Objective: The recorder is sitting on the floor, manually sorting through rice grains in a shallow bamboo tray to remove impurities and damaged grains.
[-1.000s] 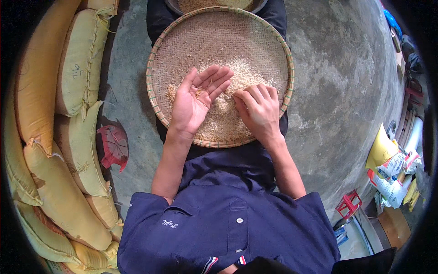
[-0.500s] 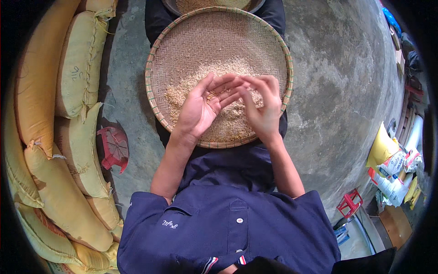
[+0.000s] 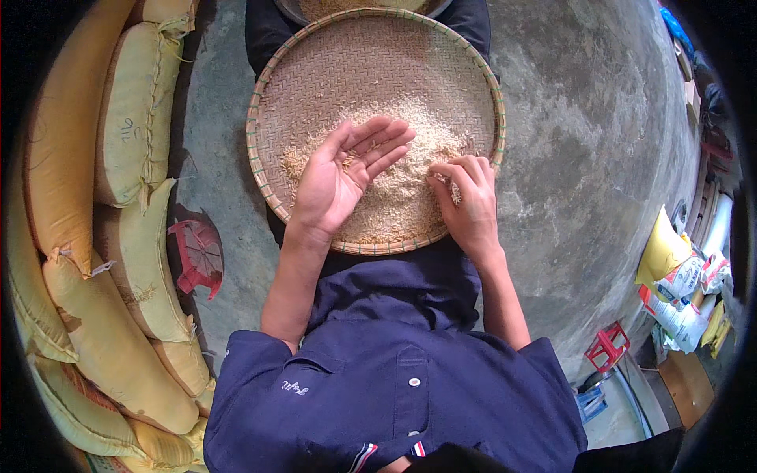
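A round woven bamboo tray rests across my lap, with a spread of pale, husk-flecked rice grains over its nearer half. My left hand is palm up above the grain, slightly cupped with fingers stretched out, and carries a few golden grains in its hollow. To its right, my right hand is low over the right part of the heap. Its thumb and fingertips are drawn together in a pinch; whatever lies between them is too small to make out.
Beyond the tray, between my knees, sits a dark basin of grain. Stuffed sacks are stacked along the left, beside a red plastic stool. Another red stool and bags line the right, past concrete floor.
My right hand has moved from the left hand's fingertips rightward and down to the grain, its fingers now pinched. My left hand stays nearly in place, palm more exposed.
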### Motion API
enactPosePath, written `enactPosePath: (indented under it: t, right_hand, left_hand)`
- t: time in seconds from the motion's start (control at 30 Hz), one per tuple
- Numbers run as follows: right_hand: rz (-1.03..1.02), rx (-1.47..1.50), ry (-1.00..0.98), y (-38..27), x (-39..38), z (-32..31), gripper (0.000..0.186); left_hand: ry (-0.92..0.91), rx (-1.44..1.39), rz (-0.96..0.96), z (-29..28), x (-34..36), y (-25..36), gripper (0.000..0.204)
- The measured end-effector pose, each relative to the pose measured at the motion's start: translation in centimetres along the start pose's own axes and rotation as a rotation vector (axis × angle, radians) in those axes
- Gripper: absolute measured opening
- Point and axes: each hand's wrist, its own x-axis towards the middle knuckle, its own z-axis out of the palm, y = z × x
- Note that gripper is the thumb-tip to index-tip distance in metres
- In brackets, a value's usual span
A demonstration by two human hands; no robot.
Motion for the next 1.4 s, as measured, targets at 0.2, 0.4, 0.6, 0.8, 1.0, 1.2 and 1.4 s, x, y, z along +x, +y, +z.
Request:
enactPosePath:
  t: [0.2, 0.4, 0.6, 0.8, 1.0, 1.2, 1.4]
  right_hand:
    - [0.015, 0.049, 0.021, 0.2, -0.1, 0.3, 0.017]
    - [0.052, 0.123, 0.035, 0.3, 0.1, 0.1, 0.017]
    - [0.047, 0.27, 0.192, -1.4, 1.7, -0.4, 0.014]
    - [0.128, 0.236, 0.289, 0.4, 1.0, -0.3, 0.015]
    - [0.012, 0.034, 0.105, 1.2, -0.4, -0.8, 0.015]
    - [-0.013, 0.004, 0.086, 1.3, -0.6, -0.7, 0.014]
    - [-0.056, -0.041, 0.089, 1.4, -0.5, -0.4, 0.014]
  left_hand:
    - [-0.041, 0.029, -0.04, -0.1, 0.1, -0.7, 0.056]
    - [-0.036, 0.114, -0.043, 0.4, 0.1, -1.4, 0.057]
    - [0.019, 0.219, -0.088, 1.8, -0.1, -3.1, 0.055]
    - [-0.05, 0.067, -0.106, 1.5, 0.2, -2.7, 0.057]
    - [-0.023, 0.07, -0.059, 1.1, -0.1, -1.7, 0.058]
    - [-0.036, 0.09, -0.035, 1.1, 0.2, -1.6, 0.058]
    - [-0.036, 0.112, -0.063, 1.2, 0.2, -1.9, 0.061]
